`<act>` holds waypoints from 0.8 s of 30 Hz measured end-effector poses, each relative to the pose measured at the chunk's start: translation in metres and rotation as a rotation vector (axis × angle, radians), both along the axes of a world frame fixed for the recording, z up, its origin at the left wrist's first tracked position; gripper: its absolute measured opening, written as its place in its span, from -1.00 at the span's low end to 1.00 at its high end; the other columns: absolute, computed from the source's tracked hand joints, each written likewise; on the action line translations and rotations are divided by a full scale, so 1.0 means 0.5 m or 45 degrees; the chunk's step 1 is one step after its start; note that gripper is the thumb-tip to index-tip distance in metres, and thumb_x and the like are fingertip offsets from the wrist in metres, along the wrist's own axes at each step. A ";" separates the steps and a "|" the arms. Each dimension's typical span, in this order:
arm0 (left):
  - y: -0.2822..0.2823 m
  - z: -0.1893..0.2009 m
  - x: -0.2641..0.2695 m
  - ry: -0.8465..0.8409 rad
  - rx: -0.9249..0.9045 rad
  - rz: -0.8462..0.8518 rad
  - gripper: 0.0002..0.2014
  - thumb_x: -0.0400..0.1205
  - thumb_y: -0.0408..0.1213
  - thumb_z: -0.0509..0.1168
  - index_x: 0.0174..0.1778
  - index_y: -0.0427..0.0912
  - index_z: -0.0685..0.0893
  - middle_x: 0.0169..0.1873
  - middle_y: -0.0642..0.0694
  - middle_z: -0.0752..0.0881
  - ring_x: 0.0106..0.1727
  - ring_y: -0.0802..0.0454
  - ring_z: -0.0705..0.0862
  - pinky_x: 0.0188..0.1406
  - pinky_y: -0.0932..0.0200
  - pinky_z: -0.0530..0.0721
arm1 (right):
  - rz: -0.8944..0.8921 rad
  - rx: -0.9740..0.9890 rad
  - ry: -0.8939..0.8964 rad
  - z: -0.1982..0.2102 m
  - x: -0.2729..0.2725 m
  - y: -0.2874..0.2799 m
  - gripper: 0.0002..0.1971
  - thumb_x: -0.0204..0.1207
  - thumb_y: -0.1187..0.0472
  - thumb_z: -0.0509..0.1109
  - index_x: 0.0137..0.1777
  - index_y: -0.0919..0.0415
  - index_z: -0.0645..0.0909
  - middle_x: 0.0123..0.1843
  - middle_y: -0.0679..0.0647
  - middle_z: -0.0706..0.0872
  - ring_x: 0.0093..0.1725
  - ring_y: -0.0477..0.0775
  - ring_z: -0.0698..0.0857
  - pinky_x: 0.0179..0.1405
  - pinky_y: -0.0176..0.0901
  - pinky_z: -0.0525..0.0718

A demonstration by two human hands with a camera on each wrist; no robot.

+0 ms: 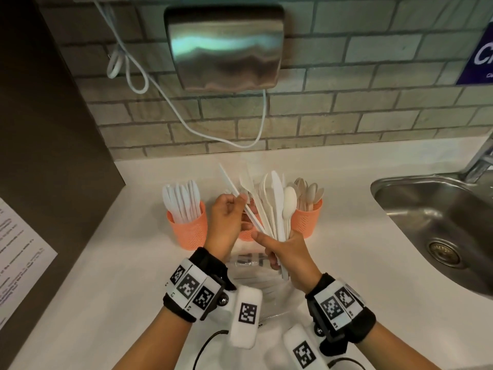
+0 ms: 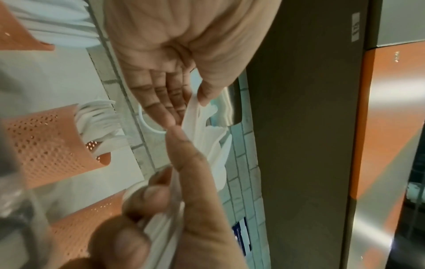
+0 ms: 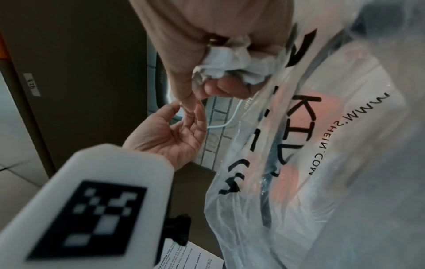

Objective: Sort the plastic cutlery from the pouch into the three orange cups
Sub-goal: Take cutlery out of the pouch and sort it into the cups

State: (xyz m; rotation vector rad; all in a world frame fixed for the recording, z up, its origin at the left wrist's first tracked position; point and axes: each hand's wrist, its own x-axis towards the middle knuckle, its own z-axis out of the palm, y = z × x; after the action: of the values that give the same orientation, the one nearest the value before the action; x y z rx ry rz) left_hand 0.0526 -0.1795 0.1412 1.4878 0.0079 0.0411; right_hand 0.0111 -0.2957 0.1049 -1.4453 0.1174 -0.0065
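Observation:
My right hand [image 1: 266,249] grips a fanned bundle of white plastic cutlery [image 1: 277,204] upright above the counter. My left hand [image 1: 240,200] pinches one long white piece [image 1: 229,180] that leans left out of the bundle. In the left wrist view my left hand [image 2: 193,107] holds that piece [image 2: 190,116] between thumb and fingers. The left orange cup [image 1: 189,231] holds knives and the right orange cup [image 1: 306,217] holds spoons. My hands mostly hide the middle cup [image 1: 246,235]. The clear pouch [image 1: 253,279] lies under my wrists and fills the right of the right wrist view [image 3: 322,145].
A steel sink [image 1: 426,209] with a faucet [image 1: 480,161] lies to the right. A hand dryer [image 1: 226,46] hangs on the tiled wall, its white cable [image 1: 186,124] looping down. A dark panel [image 1: 53,129] and a printed sheet [image 1: 21,252] stand at the left.

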 end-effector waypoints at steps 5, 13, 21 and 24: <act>0.020 0.011 0.011 0.015 -0.047 -0.063 -0.84 0.68 -0.20 0.19 -0.13 -0.22 0.47 -0.39 -0.08 0.76 -0.45 0.15 0.75 -0.42 0.29 0.72 | 0.032 0.032 -0.020 -0.007 0.002 0.006 -0.93 0.46 0.31 0.45 -0.12 0.26 0.62 -0.68 -0.10 0.49 -0.73 -0.12 0.36 -0.74 -0.33 0.34; 0.005 0.019 0.005 -0.039 0.052 -0.131 -0.86 0.69 -0.19 0.17 -0.02 -0.21 0.47 -0.47 -0.11 0.57 -0.49 0.11 0.65 -0.45 0.23 0.72 | 0.085 -0.019 -0.043 -0.010 0.009 0.009 -0.95 0.49 0.37 0.41 -0.15 0.30 0.58 -0.68 -0.10 0.48 -0.75 -0.13 0.36 -0.76 -0.34 0.36; -0.012 0.006 0.006 -0.111 0.260 -0.078 -0.88 0.67 -0.30 0.22 -0.09 -0.31 0.51 -0.39 -0.15 0.65 -0.51 0.25 0.56 -0.58 0.46 0.49 | 0.079 0.175 0.021 -0.007 0.010 0.009 -0.89 0.45 0.14 0.42 -0.12 0.16 0.62 -0.40 0.05 0.54 -0.70 -0.12 0.37 -0.75 -0.35 0.38; -0.026 -0.001 0.000 -0.095 0.281 -0.114 -0.87 0.67 -0.32 0.22 -0.13 -0.30 0.50 -0.32 0.00 0.68 -0.51 0.32 0.65 -0.64 0.50 0.45 | 0.087 0.225 0.051 -0.005 0.016 0.006 -0.89 0.49 0.14 0.39 -0.07 0.16 0.62 -0.40 0.06 0.58 -0.69 -0.13 0.39 -0.76 -0.37 0.39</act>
State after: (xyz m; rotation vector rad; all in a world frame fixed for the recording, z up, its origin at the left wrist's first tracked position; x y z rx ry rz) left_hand 0.0525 -0.1923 0.1407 1.7047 -0.1269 0.0252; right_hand 0.0192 -0.2928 0.1023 -1.2723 0.0989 0.0869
